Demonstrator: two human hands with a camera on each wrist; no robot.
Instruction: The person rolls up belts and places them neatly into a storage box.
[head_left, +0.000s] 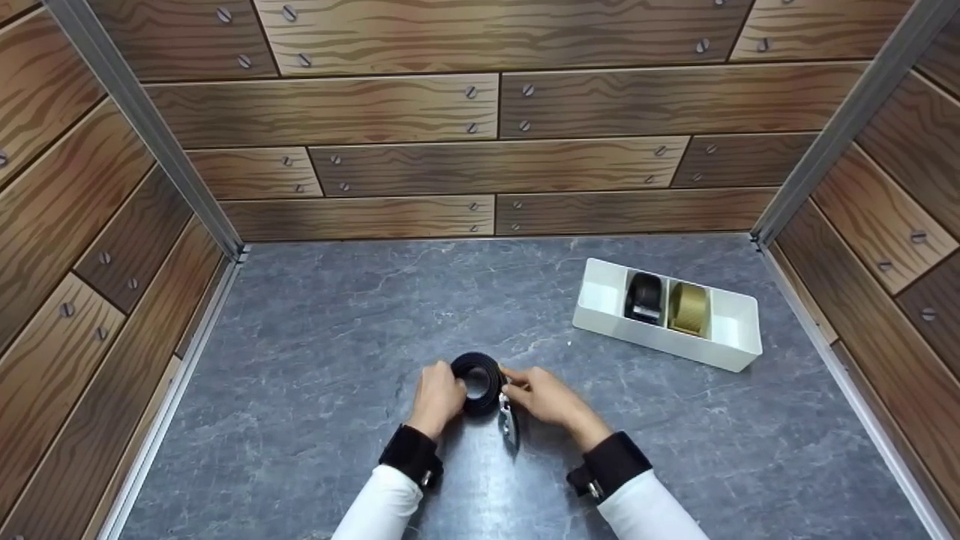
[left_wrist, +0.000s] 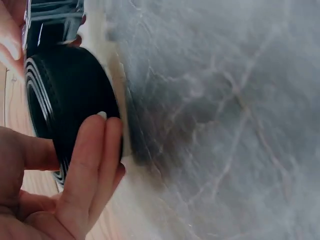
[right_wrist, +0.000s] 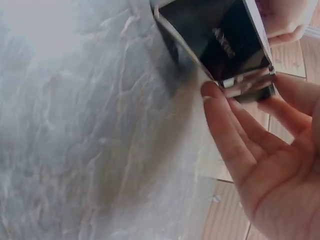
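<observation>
A black belt (head_left: 477, 360), wound into a coil, stands on its edge on the grey marbled surface between the two hands. My left hand (head_left: 437, 394) grips the coil's left side; in the left wrist view its thumb goes inside the ring and its fingers (left_wrist: 90, 150) lie along the outside. On the coil's right side hangs a shiny metal buckle (head_left: 508, 424). My right hand (head_left: 551, 397) pinches the belt's end beside this buckle, and the right wrist view shows fingertips (right_wrist: 215, 100) at the edge of the dark buckle plate (right_wrist: 220, 40).
A white divided box (head_left: 667, 341) sits at the right rear. Its two middle compartments hold a rolled black belt (head_left: 643, 296) and a rolled olive-gold belt (head_left: 688, 307). Wood-patterned walls (head_left: 405, 169) with metal edge strips enclose the surface at the back and both sides.
</observation>
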